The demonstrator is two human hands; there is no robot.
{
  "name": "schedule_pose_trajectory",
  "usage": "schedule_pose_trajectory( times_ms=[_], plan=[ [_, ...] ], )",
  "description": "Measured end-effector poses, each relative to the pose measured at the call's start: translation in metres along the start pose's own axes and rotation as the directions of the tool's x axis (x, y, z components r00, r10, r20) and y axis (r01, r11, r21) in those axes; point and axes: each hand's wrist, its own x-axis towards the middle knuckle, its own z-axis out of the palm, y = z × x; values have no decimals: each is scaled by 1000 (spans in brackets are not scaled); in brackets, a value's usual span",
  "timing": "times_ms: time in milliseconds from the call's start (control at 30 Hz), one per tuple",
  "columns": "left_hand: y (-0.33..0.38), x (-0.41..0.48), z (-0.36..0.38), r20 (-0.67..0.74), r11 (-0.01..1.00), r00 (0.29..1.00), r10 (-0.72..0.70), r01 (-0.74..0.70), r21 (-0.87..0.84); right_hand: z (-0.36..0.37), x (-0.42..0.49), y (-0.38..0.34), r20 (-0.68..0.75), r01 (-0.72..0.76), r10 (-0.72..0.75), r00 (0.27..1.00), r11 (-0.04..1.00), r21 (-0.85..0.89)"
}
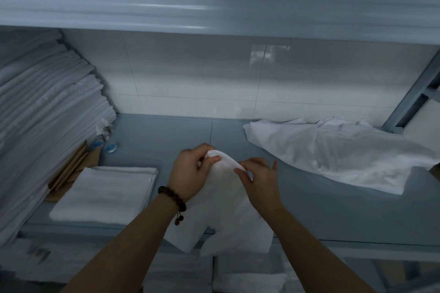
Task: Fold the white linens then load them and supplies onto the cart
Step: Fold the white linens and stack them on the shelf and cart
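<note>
Two hands on one towel (pixel 226 211), dead centre of the frame, right in front of me. My left hand (pixel 190 173), the one with the bead bracelet (pixel 172 197), has thumb and curled fingers pinching the top corner. My right hand (pixel 260 181) nips the same top edge just beside it, thumb and forefinger on the cloth, the other fingers lying looser.

Now, the lie of it. The long axis runs up and down the frame, from the pinched edge at the centre to the bottom. The lower end hangs past the front lip of the shelf (pixel 152 133) in two loose flaps. The short top edge runs left to right between my hands.

I judge it light, soft and quite limp, so it will sag wherever I am not holding it. It should not slip, since the cloth looks to have some nap. The places to hold are the corners along that top hem, hands spread apart so the edge pulls straight and the fold lands square.

One folded towel (pixel 104 192) lies flat on the shelf at lower left. A crumpled sheet (pixel 333 157) sprawls at the right, not yet folded.
</note>
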Motion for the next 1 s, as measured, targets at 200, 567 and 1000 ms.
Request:
schedule_pose_trajectory(
  times_ms=[200,567,1000],
  plan=[
    [-12,5,-14,-159,999,986,-43,43,-8,2,-6,20,-12,-133,132,991,980,-147],
    [-56,12,-45,-260,967,933,-249,226,-114,-8,-12,55,130,-255,332,934,878,-406],
    [-147,3,-51,-344,795,723,-599,589,-146,-21,-37,96,267,-312,500,824,793,-523]
  ],
)
